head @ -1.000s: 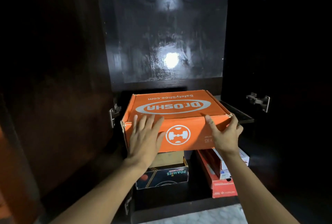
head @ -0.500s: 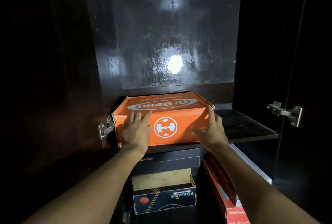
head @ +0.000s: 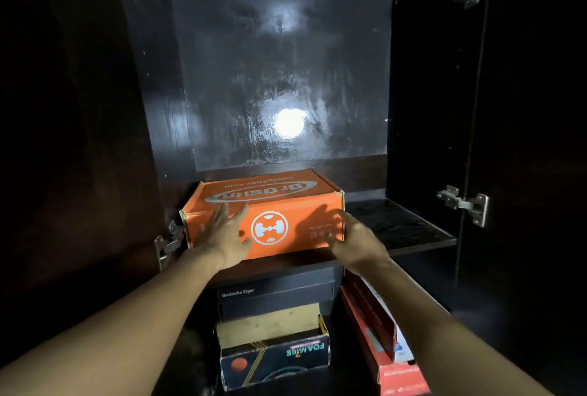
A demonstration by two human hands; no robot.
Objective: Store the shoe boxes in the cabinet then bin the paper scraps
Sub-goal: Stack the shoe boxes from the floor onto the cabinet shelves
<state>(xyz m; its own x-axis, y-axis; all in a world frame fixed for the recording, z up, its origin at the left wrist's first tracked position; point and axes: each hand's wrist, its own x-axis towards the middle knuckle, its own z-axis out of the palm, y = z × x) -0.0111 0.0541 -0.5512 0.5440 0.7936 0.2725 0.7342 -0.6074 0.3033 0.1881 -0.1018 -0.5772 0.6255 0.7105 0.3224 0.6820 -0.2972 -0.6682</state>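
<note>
An orange shoe box (head: pixel 266 192) with a white logo sits on the left part of a dark cabinet shelf (head: pixel 403 230), against the left wall. My left hand (head: pixel 225 237) lies flat on the box's front face with its fingers spread. My right hand (head: pixel 355 243) hovers by the lower right corner of that face, fingers apart, and casts a shadow on the box. Neither hand grips the box. No paper scraps are in view.
Below the shelf, a dark shoe box (head: pixel 276 295) lies on a tan box and a Foamies box (head: pixel 276 360). A red box (head: pixel 374 325) leans to their right. The glossy back panel (head: pixel 286 78) reflects a light. Both doors stand open on metal hinges (head: pixel 463 203).
The orange box went from held in front of the cabinet onto the shelf and slid further in. My hands shifted from gripping its sides to its front face, and the right hand has come away.
</note>
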